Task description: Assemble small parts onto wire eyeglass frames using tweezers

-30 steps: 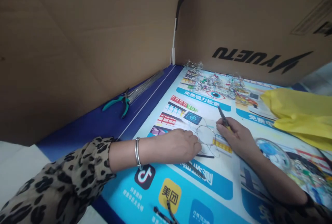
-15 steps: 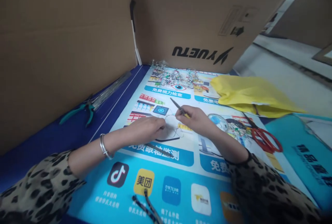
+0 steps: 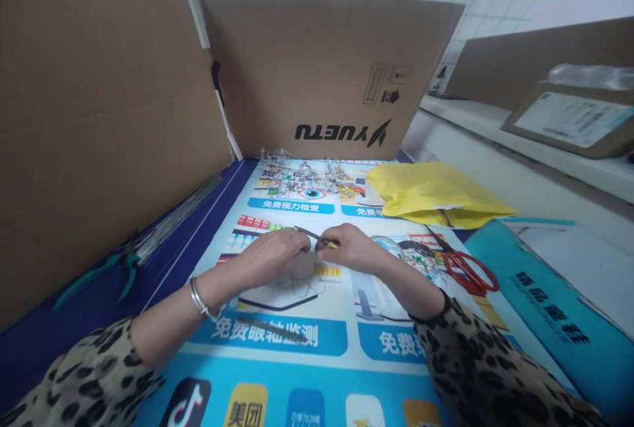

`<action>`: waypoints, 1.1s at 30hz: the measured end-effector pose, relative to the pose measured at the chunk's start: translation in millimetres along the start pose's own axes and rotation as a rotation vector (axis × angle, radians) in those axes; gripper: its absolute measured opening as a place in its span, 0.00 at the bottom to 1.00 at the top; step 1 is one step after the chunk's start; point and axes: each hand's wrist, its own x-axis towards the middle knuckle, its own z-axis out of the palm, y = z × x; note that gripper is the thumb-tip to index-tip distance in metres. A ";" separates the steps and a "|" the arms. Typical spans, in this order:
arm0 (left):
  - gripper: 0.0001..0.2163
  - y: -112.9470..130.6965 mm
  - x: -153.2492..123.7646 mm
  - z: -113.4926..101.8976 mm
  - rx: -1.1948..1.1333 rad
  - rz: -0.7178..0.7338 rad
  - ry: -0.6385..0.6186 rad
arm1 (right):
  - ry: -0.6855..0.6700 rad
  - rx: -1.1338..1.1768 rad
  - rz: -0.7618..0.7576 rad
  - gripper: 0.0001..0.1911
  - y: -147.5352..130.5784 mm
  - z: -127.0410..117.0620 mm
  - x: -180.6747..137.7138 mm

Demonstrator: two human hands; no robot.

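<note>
My right hand (image 3: 349, 249) is closed around a slim, pointed dark metal tool (image 3: 310, 233) with a yellow part near the fingers; its exact kind is unclear. The tip points left and reaches the fingers of my left hand. My left hand (image 3: 277, 257) is closed in a pinch, fingertips close to those of the right. A thin curved wire (image 3: 313, 290) hangs below the left fingers, faint against the printed mat (image 3: 327, 364). What lies right between the fingertips is too small to make out.
Teal-handled pliers (image 3: 129, 268) and a bundle of thin wires (image 3: 173, 219) lie at left. Beaded wire pieces (image 3: 297, 176) lie at the back, before cardboard walls (image 3: 317, 70). Red-handled scissors (image 3: 470, 273), a yellow bag (image 3: 436, 193) and a teal box (image 3: 539, 295) are at right.
Both hands have come closer together, and the tool's tip has moved to the left fingers. The camera view has tilted up, showing more of the wall and shelf behind.
</note>
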 end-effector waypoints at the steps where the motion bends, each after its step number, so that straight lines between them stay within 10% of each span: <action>1: 0.05 -0.8 2.8 3.2 0.008 0.019 0.025 | -0.002 0.017 0.020 0.07 3.9 -0.7 1.3; 14: 0.07 -15.4 1.1 18.3 0.239 0.238 0.138 | -0.051 0.114 0.128 0.09 20.4 18.0 12.7; 33: 0.06 -10.7 -2.7 20.1 0.258 0.032 0.075 | 0.054 0.079 0.120 0.04 4.6 26.4 10.1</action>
